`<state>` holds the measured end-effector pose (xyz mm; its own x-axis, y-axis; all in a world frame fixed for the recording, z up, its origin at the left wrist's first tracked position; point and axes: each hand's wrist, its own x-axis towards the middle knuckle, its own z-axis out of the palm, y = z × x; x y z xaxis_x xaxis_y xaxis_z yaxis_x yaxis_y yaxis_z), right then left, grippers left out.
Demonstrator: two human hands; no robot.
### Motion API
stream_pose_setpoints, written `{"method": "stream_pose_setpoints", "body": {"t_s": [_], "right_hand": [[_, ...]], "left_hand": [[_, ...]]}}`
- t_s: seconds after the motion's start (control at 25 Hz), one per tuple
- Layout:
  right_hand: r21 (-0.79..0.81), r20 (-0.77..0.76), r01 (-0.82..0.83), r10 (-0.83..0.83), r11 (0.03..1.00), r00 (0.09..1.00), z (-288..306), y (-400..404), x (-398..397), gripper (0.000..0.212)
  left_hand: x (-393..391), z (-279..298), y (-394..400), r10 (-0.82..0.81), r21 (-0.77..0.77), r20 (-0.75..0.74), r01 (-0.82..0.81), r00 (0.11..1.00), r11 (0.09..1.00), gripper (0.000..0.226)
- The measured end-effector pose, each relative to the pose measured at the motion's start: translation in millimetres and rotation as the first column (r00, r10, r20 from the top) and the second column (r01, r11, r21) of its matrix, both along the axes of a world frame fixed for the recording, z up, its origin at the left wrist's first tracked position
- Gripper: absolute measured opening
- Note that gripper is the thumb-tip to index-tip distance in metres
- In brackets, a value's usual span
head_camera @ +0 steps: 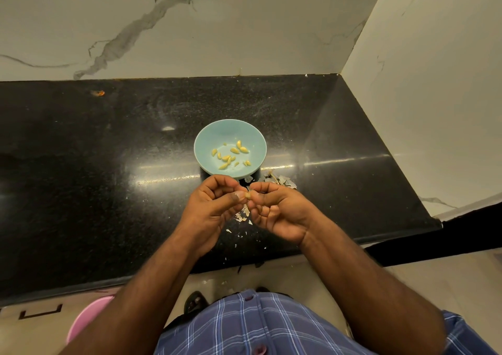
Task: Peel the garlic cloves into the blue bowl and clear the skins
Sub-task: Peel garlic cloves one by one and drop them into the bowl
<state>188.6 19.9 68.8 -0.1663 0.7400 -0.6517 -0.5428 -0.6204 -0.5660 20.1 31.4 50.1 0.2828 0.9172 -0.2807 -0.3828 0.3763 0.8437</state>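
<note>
Both hands' grip on clove (247, 195) (fingertips), nr bowl (206, 140)

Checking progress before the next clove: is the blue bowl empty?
Not empty. Peeled cloves lie loose in the blue bowl, far from full.

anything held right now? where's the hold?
A small yellowish garlic clove, pinched between the fingers of left hand and right hand, one at each side of it.
</note>
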Motion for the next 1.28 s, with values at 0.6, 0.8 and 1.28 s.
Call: {"method": "stream_pose_setpoints", "body": {"t_s": [0.6,0.8,1.28], "right_hand": [[0.470,0.777,-0.335,-0.203,0.817,0.596,-1,4,5,0.011],[0.400,0.841,-0.382,-0.168,0.833,0.514,-1,7,16,0.010],[0.351,0.874,-0.452,-0.113,0.820,0.473,-2,11,5,0.006]], "left_hand": [[5,7,9,0.086,-0.096,0.011,-0.085,0.996,0.992,0.017],[4,4,13,0.105,-0.192,0.079,-0.088,0.991,0.978,0.018],[4,0,16,0.029,-0.159,-0.094,-0.044,0.995,0.986,0.013]]}}
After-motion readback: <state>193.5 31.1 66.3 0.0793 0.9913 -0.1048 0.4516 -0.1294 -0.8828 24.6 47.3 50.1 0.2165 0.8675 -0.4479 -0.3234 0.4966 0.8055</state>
